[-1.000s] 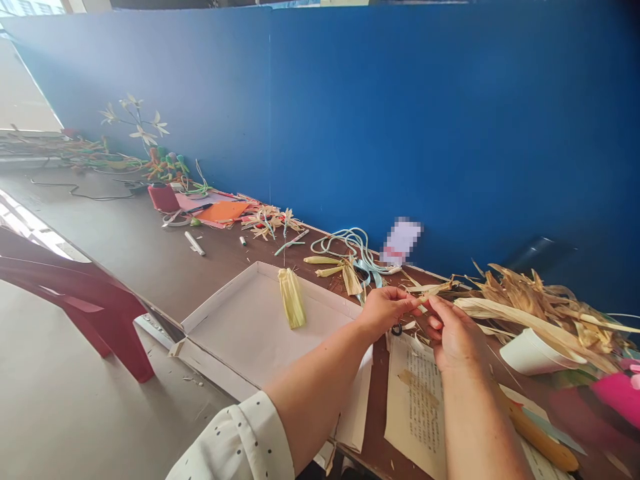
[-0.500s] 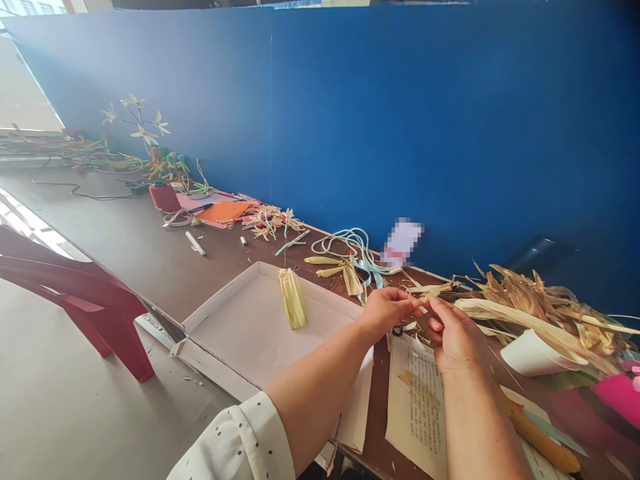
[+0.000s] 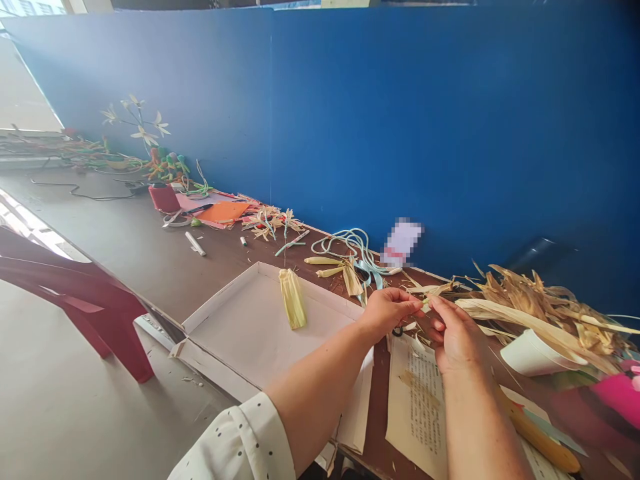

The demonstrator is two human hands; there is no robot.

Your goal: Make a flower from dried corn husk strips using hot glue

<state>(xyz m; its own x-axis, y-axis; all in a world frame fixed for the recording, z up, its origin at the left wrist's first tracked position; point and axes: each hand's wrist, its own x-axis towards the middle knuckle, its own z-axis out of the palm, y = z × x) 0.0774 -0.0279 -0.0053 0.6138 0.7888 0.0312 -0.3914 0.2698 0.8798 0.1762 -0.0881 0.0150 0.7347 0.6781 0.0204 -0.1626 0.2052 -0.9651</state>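
My left hand and my right hand meet fingertip to fingertip over the table, both closed in a pinch. Between them shows a small yellowish piece of corn husk, mostly hidden by the fingers. Dried corn husks lie heaped just right of my right hand. Left of my left hand, a folded bundle of pale green husk rests in a shallow white box lid. Rolled husk pieces lie behind my left hand.
A white cup lies tipped on its side at the right. Printed paper and a yellow-handled tool are near the front. Pale blue cord lies by the blue partition. A red chair stands at the left.
Only my fingertips have shifted very slightly around the small husk piece. Everything else stays in place.
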